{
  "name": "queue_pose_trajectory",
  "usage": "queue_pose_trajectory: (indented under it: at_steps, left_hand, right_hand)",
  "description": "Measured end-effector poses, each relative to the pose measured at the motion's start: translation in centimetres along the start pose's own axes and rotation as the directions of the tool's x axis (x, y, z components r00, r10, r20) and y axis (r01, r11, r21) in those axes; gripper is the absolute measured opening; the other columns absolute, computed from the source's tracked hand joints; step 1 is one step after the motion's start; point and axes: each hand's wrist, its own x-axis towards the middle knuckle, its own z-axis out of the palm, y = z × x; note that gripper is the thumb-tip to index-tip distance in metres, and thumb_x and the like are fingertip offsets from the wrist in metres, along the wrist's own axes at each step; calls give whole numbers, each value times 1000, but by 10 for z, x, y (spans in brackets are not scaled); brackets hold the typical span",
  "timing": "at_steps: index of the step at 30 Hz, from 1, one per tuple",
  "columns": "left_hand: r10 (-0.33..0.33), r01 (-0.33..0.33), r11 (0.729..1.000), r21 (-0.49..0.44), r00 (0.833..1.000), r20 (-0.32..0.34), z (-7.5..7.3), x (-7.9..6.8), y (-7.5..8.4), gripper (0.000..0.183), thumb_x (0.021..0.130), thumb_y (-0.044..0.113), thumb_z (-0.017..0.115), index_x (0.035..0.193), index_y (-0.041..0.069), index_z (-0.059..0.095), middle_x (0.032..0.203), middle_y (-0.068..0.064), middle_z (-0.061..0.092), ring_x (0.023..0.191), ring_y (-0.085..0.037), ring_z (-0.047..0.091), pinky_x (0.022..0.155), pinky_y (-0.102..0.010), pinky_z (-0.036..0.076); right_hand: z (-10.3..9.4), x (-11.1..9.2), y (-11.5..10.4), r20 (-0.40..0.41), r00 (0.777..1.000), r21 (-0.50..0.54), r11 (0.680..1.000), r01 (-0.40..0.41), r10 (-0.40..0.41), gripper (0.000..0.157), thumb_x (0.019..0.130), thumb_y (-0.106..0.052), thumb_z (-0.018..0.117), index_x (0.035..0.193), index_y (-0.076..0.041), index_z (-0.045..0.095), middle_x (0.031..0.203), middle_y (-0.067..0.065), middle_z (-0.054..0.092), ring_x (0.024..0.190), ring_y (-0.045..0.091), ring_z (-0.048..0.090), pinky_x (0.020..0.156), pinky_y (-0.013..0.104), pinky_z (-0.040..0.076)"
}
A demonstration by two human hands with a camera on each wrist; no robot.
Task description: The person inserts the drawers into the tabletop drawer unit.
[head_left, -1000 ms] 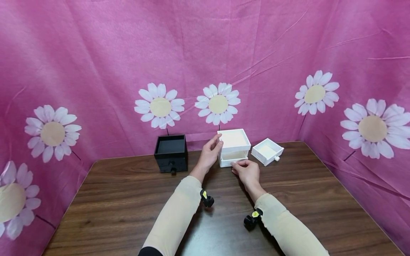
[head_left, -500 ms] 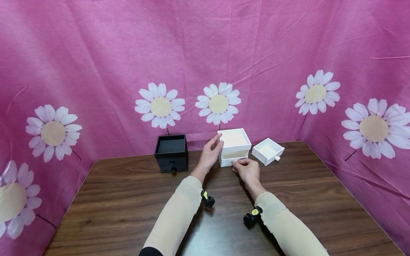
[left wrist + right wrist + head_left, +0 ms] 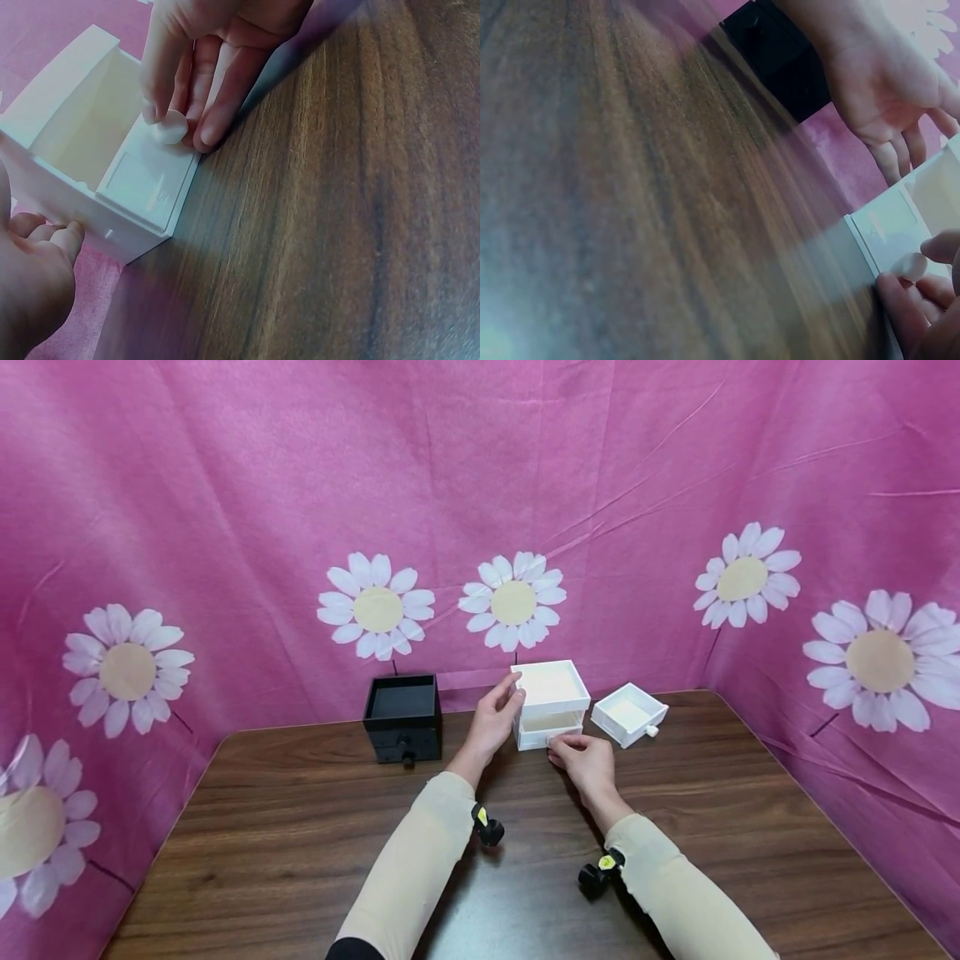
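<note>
A small white two-tier drawer box [image 3: 551, 692] stands at the back of the table, its upper slot without a drawer. Its lower drawer front [image 3: 146, 180] sits in the box. My right hand [image 3: 590, 768] pinches the round white knob [image 3: 172, 127] on that front between thumb and fingers. Against the box's left side rests my left hand [image 3: 491, 727], fingers fairly straight, the thumb near the top edge. A pulled-out white drawer [image 3: 626, 714] with its own knob lies just right of the box.
A black drawer box [image 3: 402, 718] with a black knob stands to the left on the brown wooden table [image 3: 300, 843]. A pink curtain [image 3: 480, 468] with daisies hangs right behind the table's back edge.
My right hand has shifted very slightly to the right at the lower drawer's front. My left hand stays at the box's side. The whole view has drifted slightly.
</note>
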Motion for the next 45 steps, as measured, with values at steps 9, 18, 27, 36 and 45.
queue_pose_trajectory:
  at_steps: [9,18,27,36,45]
  left_hand:
    - [11,-11,1000,11,1000,-3,0,0,1,44,111,18,62,154,11,60,159,-21,58,140,-28,60,123,-42,49]
    - [6,-6,1000,16,1000,1,0,-1,0,44,111,18,62,155,11,60,162,-19,55,143,-27,58,124,-42,48]
    - [5,-5,1000,2,1000,4,-1,1,-3,45,111,19,63,155,13,60,163,-19,53,146,-28,55,126,-43,46]
    - [5,-5,1000,1,1000,0,-1,1,-3,44,111,19,63,155,13,60,166,-18,50,151,-30,52,128,-44,44]
    - [-3,3,1000,-3,1000,1,-1,0,-2,44,111,18,63,154,12,61,160,-18,57,142,-27,58,124,-42,48]
  right_hand:
    - [-9,-5,-3,34,999,40,999,-1,-1,30,98,5,73,121,23,69,86,3,76,72,5,74,77,23,67]
    - [-24,-10,-2,72,997,-31,999,36,-34,29,101,2,71,123,21,69,90,7,79,73,3,74,76,22,67]
    - [-37,-11,-3,90,994,-62,996,60,-54,31,103,-1,69,125,20,69,95,14,82,75,5,76,76,23,67]
    - [-45,-15,-10,114,991,-135,987,92,-77,31,102,-6,73,125,16,72,103,16,83,77,3,76,77,17,65]
    - [-51,-16,-11,131,986,-163,979,123,-102,32,102,-8,74,125,15,72,105,20,82,80,3,77,77,16,64]
